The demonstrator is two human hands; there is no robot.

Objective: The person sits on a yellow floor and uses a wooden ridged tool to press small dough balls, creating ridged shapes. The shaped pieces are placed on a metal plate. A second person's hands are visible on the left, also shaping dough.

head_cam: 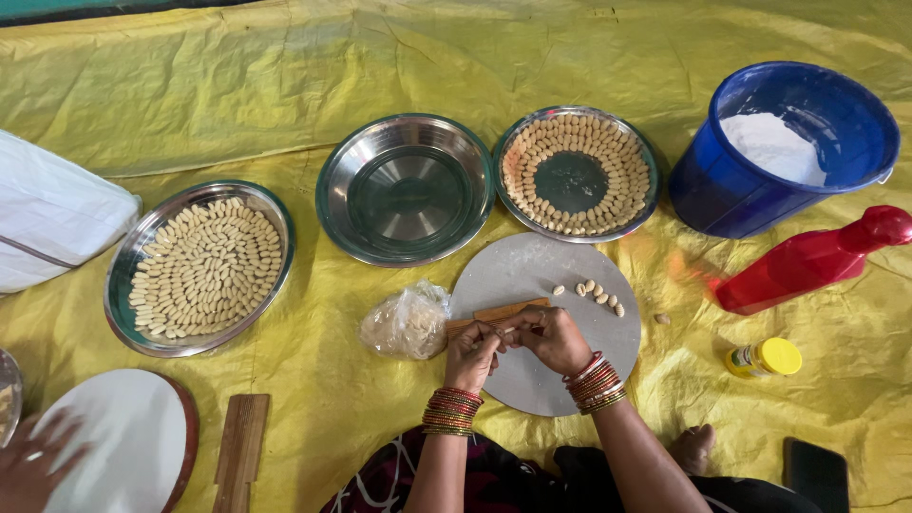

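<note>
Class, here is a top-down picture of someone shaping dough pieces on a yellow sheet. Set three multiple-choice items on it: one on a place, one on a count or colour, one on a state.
1. Where does the empty steel plate lie?
A. Between the two filled plates
B. Right of the bucket
C. On the round board

2. What colour is the bucket?
A. Green
B. Blue
C. White

3. What state are the hands in?
A. Spread flat on the sheet
B. Lifting a plate
C. Close together over the round board

Answers
1. A: it sits between the left plate and the right plate, both lined with dough pieces.
2. B: its wall is blue, with white powder inside.
3. C: the left hand and right hand meet, fingertips pinched, over the round board.
</note>
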